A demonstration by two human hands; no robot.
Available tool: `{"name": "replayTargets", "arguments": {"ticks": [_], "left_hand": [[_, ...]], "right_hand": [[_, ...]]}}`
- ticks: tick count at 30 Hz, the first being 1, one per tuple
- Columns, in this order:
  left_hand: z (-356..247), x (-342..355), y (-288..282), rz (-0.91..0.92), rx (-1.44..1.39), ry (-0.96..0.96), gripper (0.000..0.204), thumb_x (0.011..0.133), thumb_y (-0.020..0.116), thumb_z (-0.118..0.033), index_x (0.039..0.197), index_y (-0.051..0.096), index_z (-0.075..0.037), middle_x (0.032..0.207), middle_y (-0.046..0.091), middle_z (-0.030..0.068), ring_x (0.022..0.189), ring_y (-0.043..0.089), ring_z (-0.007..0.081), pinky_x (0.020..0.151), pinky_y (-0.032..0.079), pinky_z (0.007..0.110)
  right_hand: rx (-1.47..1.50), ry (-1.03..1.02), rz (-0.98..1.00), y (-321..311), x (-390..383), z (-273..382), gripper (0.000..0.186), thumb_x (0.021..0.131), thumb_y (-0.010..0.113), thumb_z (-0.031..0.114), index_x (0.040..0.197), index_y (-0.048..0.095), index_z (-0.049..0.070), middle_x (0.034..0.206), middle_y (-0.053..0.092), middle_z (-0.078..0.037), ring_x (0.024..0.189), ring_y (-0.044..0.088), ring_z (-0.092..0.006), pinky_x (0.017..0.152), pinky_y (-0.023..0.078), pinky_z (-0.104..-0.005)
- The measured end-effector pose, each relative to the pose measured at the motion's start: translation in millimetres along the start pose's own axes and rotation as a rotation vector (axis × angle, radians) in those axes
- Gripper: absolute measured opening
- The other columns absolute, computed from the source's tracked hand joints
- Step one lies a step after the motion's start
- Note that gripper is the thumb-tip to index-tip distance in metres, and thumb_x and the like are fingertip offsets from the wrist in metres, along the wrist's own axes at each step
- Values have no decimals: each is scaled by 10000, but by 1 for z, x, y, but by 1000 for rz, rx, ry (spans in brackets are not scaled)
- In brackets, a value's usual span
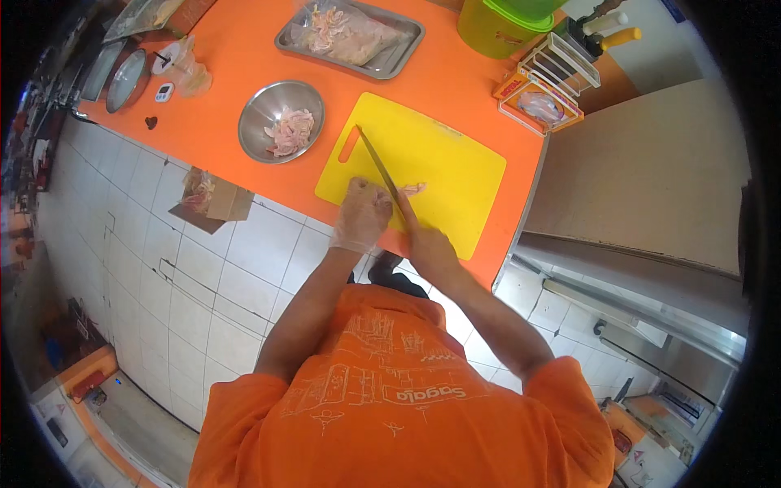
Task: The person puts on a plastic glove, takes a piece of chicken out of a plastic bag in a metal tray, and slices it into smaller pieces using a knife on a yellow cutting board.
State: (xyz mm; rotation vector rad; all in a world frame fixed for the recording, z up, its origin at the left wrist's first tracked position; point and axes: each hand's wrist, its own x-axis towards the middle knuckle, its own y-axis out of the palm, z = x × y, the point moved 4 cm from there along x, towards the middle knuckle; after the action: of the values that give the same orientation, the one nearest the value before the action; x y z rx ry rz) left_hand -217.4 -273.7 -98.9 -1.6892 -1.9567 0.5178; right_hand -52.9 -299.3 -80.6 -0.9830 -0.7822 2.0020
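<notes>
A yellow cutting board [439, 154] with a handle slot lies near the front edge of the orange table. My right hand [429, 248], bare, is closed round the handle of a long knife [377, 161], whose blade slants up and left across the board. Just left of the blade is my left hand [364, 213] in a clear plastic glove. Its fingers are curled down on the board and hide whatever they hold. A small strip of pale pink raw meat [414, 189] lies right of the blade.
Left of the board stands a steel bowl [250, 112] with cut meat. Behind it, a metal tray [389, 68] bears a bag of meat. A green bucket [496, 34] and a white knife rack [561, 69] are at the far right. An open cardboard box [229, 200] sits below the table's edge.
</notes>
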Motion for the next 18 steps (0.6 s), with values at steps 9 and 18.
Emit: {"name": "replayTargets", "arguments": {"ticks": [9,18], "left_hand": [[25,25,8,105,-221,-230,123,859,667,-101,943,737,-45,957,706,178,963,662,363,863,545,456],[-12,41,43,395,434,385,245,959,563,-219,984,760,-75,1018,696,182,1024,659,378,992,503,490]], "right_hand": [[413,-26,-196,-56,30,-18,778,1015,595,142,1667,184,248,751,669,-217,657,680,-352,648,551,-462],[529,175,-300,-65,-39,-59,749,1045,563,137,1672,177,267,731,639,-153,555,655,-223,541,540,-376]]}}
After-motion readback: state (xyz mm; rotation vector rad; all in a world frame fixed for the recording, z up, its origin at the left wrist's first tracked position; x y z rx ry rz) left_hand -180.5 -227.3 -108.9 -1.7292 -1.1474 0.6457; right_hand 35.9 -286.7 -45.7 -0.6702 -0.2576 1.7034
